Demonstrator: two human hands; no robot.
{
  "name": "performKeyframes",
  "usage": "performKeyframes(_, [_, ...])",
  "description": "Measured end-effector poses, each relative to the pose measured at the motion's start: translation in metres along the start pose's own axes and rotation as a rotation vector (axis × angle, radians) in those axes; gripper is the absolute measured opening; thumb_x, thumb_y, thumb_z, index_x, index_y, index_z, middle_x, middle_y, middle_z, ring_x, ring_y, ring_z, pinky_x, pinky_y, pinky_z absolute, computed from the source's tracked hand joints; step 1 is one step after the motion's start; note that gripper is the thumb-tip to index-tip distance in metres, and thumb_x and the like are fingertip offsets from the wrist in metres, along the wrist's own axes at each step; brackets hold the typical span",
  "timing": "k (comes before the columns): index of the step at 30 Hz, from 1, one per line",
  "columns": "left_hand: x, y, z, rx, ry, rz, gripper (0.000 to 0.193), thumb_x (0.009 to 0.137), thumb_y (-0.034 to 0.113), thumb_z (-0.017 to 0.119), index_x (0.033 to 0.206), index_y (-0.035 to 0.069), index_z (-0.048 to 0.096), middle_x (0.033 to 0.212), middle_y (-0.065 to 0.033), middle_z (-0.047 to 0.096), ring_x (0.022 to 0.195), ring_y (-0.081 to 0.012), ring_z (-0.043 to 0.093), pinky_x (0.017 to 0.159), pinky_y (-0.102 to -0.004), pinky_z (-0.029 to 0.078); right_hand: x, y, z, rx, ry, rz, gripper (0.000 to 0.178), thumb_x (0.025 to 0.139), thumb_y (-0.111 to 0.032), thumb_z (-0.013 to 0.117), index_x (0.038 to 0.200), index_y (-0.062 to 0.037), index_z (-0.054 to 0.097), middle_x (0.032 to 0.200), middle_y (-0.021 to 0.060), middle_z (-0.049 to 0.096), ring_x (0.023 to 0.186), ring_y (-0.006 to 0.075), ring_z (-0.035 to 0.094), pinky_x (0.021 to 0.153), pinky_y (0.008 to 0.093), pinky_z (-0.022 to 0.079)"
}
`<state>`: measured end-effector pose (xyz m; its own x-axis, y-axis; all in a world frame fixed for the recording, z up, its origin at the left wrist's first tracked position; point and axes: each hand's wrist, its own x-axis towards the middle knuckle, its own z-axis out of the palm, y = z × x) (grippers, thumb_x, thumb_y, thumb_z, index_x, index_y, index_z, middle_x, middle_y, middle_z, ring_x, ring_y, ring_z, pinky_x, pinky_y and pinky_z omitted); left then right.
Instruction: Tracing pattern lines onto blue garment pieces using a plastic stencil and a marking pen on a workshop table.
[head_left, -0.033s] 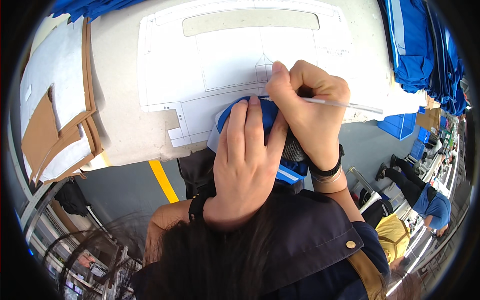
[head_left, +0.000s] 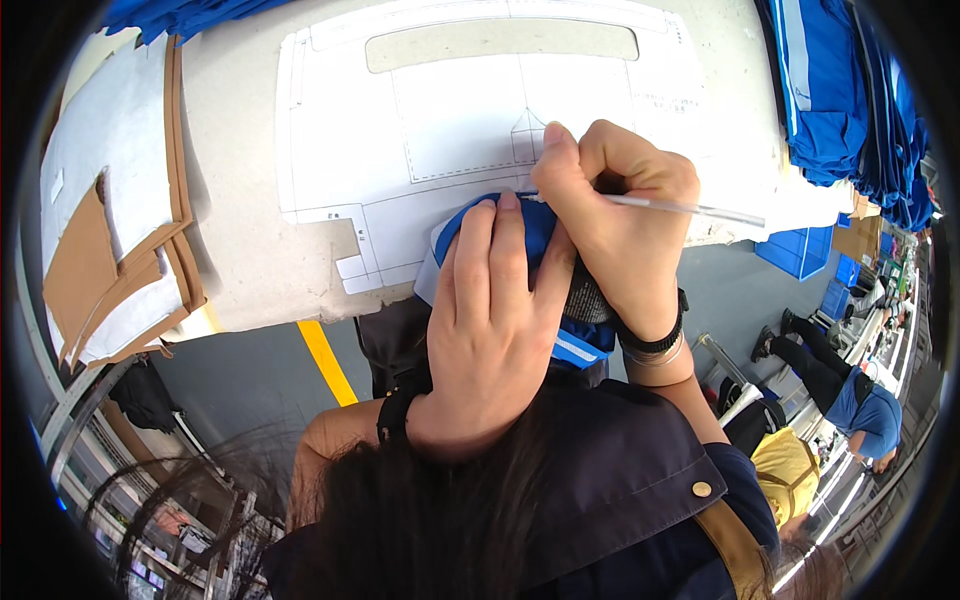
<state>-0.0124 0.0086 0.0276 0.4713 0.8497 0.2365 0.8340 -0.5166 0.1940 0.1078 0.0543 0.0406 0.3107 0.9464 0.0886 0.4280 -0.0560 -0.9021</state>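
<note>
My left hand (head_left: 490, 310) lies flat with fingers stretched out, pressing a piece of blue fabric (head_left: 538, 228) at the table's near edge. Closed around a thin, clear-barrelled pen (head_left: 690, 209), my right hand (head_left: 635, 225) rests just right of the left fingertips. The pen's tip meets the fabric's far edge, partly behind my thumb. Under the fabric and beyond it spreads a large white paper pattern (head_left: 460, 115) with drawn lines and a long cut-out slot. A blue strip with a white stripe (head_left: 578, 347) hangs below my hands.
Brown cardboard pieces (head_left: 85, 245) lie at the table's left (head_left: 235, 250). Blue garments (head_left: 825, 95) are piled at the far right, with another blue cloth (head_left: 190, 15) at the far left. Blue crates (head_left: 797, 252) stand on the floor to the right, where a person (head_left: 850, 395) is farther off.
</note>
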Motion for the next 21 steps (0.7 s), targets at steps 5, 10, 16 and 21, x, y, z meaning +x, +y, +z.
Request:
performKeyframes(5, [0.0035, -0.0016, 0.0040, 0.011, 0.002, 0.006, 0.035, 0.087, 0.011, 0.054, 0.121, 0.016, 0.063, 0.121, -0.0124, 0.054, 0.118, -0.0267, 0.051, 0.092, -0.0316, 0.049, 0.0028, 0.0028, 0.0033, 0.012, 0.061, -0.002, 0.029, 0.083, -0.009, 0.069, 0.059, -0.0005, 0.057, 0.047, 0.0025, 0.052, 0.043, 0.0032, 0.042, 0.042, 0.0216, 0.037])
performKeyframes(10, [0.0030, -0.0016, 0.0025, 0.012, -0.006, -0.002, 0.036, 0.087, 0.011, 0.054, 0.121, 0.016, 0.063, 0.121, -0.0125, 0.054, 0.118, -0.0266, 0.051, 0.093, -0.0316, 0.049, 0.0030, 0.0016, 0.0028, -0.004, 0.037, -0.005, 0.029, 0.084, -0.009, 0.069, 0.058, -0.0004, 0.057, 0.047, 0.0025, 0.052, 0.043, 0.0031, 0.042, 0.042, 0.0215, 0.037])
performKeyframes(16, [0.0036, -0.0018, 0.0032, 0.008, -0.002, 0.007, 0.036, 0.087, 0.011, 0.054, 0.122, 0.016, 0.062, 0.121, -0.0126, 0.055, 0.118, -0.0267, 0.051, 0.091, -0.0315, 0.049, 0.0036, 0.0032, 0.0018, -0.027, 0.012, -0.026, 0.030, 0.084, -0.010, 0.069, 0.058, -0.0004, 0.056, 0.047, 0.0028, 0.051, 0.043, 0.0034, 0.042, 0.042, 0.0216, 0.037])
performKeyframes(21, [0.0032, -0.0021, 0.0044, 0.016, -0.002, 0.010, 0.036, 0.087, 0.011, 0.054, 0.121, 0.016, 0.062, 0.121, -0.0127, 0.055, 0.118, -0.0268, 0.051, 0.091, -0.0313, 0.049, 0.0027, 0.0007, 0.0026, -0.011, 0.052, 0.005, 0.030, 0.084, -0.009, 0.069, 0.058, -0.0005, 0.056, 0.048, 0.0026, 0.052, 0.043, 0.0034, 0.043, 0.042, 0.0216, 0.038])
